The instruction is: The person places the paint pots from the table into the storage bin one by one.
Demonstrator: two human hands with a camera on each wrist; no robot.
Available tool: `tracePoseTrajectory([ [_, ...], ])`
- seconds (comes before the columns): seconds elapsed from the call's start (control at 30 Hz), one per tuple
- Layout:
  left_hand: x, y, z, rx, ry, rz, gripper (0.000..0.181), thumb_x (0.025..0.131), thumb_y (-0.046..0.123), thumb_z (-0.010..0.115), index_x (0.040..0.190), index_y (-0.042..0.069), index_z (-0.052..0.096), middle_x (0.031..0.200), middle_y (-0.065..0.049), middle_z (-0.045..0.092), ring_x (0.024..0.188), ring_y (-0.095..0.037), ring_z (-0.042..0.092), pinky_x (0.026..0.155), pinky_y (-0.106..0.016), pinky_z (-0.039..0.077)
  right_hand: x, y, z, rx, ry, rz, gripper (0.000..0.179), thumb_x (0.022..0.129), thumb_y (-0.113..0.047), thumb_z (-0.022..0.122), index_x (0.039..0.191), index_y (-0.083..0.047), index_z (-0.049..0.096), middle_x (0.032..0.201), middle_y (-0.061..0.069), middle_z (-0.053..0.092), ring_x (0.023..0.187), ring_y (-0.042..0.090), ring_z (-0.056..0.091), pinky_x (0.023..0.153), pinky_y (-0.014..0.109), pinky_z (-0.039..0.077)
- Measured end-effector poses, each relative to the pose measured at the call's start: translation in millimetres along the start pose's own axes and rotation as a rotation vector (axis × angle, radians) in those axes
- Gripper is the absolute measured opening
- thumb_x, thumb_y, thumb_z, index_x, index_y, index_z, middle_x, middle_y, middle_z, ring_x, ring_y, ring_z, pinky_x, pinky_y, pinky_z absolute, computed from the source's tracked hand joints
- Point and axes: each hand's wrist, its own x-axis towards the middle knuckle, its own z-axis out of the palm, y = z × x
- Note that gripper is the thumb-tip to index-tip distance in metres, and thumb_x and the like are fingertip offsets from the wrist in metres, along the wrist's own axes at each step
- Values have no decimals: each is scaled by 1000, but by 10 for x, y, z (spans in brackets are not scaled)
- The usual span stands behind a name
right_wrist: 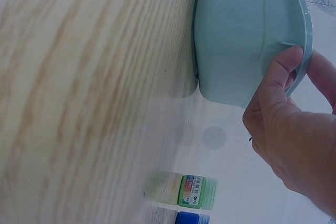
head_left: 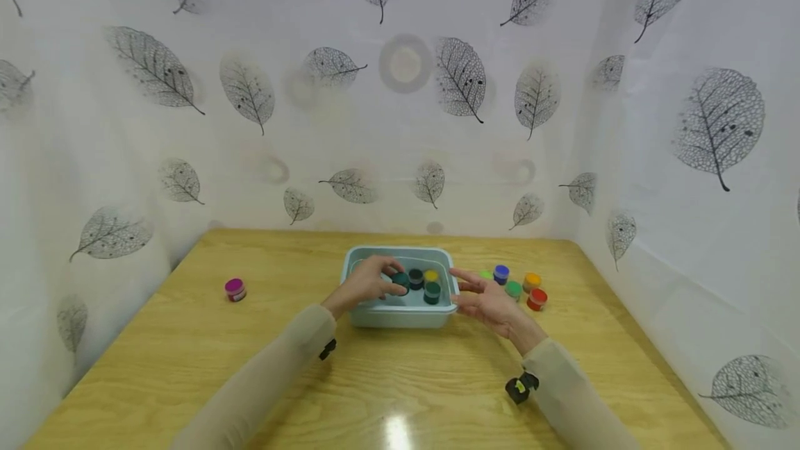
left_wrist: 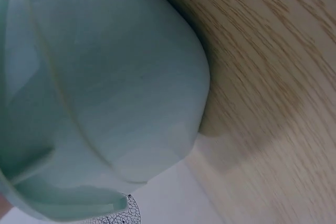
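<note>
A pale blue-green plastic bin [head_left: 400,319] stands on the wooden table, with several paint jars inside. Reaching in over its near left side, my left hand [head_left: 369,280] holds a dark teal paint jar [head_left: 400,281] between thumb and fingers. Beside that jar are a black jar [head_left: 416,278], a yellow jar [head_left: 431,276] and a dark green jar [head_left: 432,292]. At the bin's right end, my right hand [head_left: 490,304] grips the rim, thumb and fingers spread along it. The right wrist view shows this hand [right_wrist: 294,124] at the rim; the left wrist view shows mostly the bin's outer wall [left_wrist: 121,77].
Right of the bin stand more paint jars: blue [head_left: 501,273], orange [head_left: 532,282], red [head_left: 537,298], green [head_left: 513,289] and a partly hidden light green one [head_left: 486,274]. A magenta jar [head_left: 235,289] sits alone on the left. Leaf-printed curtain [head_left: 400,123] surrounds the table.
</note>
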Motion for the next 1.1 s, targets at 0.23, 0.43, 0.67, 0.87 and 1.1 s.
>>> tracePoseTrajectory([
  [0.23,63,42,60,30,-8,-2,36,82,16,80,115,9,65,118,-15,62,82,-28,67,64,-32,59,-7,-2,-7,4,-21,-14,65,93,-5,65,152,-14,37,149,25,30,104,21,57,84,25,57],
  [0.43,150,28,115,106,4,25,37,79,16,83,112,9,67,114,-12,66,90,-22,65,67,-31,58,-16,5,-9,7,-6,-17,64,94,-4,64,152,-14,38,148,25,30,104,21,56,83,25,57],
  [0.67,214,28,172,197,-26,61,35,77,17,84,109,15,70,109,-9,69,102,-26,63,81,-40,56,-36,-2,-7,12,4,-11,64,93,-3,64,151,-13,38,148,25,30,103,21,55,84,25,57],
  [0.87,216,32,205,226,-52,67,36,78,18,84,111,17,70,113,-9,69,105,-26,63,86,-42,55,-36,17,-15,8,9,-6,64,94,-3,64,151,-14,38,148,24,30,104,21,54,83,25,57],
  [1.1,223,24,199,216,-51,82,36,80,15,82,114,16,70,116,-11,69,109,-28,62,90,-45,54,-15,26,-19,9,-17,-24,65,93,-4,64,152,-13,37,146,25,31,102,20,55,84,25,57],
])
